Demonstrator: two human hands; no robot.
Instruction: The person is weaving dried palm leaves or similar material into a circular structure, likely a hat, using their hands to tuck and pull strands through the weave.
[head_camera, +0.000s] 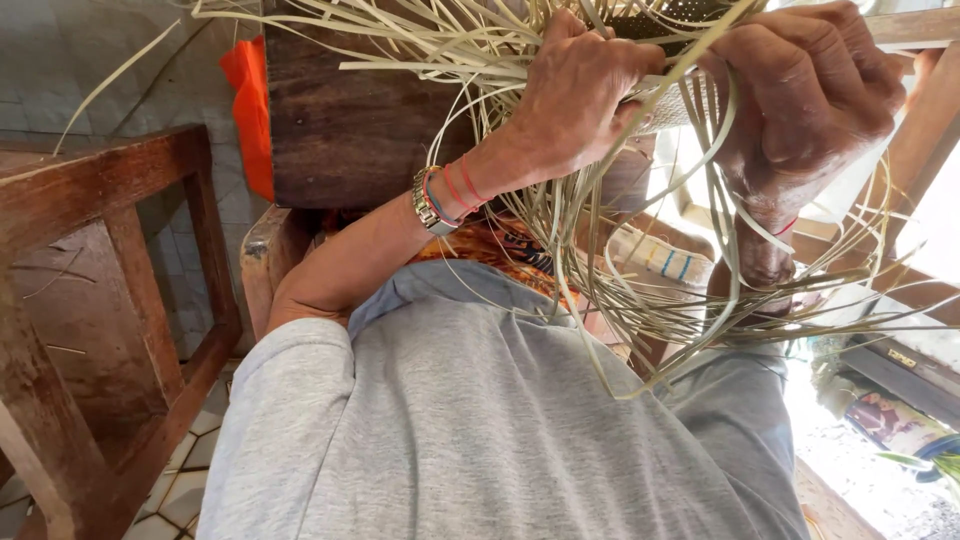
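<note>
My left hand (575, 90) and my right hand (810, 95) are both raised at the top of the head view, gripping a half-woven piece (672, 105) of pale flat strips. Many loose strips (600, 270) trail down from it in loops over my lap. My left hand's fingers curl over the woven edge from the left; a metal watch and red threads circle that wrist. My right hand clasps the edge from the right, fingers closed, with a red thread on its wrist. Most of the woven part is hidden behind my hands.
A dark wooden board (350, 110) stands behind the strips, with an orange cloth (250, 110) at its left. A wooden chair frame (100, 300) is at the left over a tiled floor (185, 480). My grey sleeves (470, 430) fill the bottom. Wooden rails (900, 290) lie at the right.
</note>
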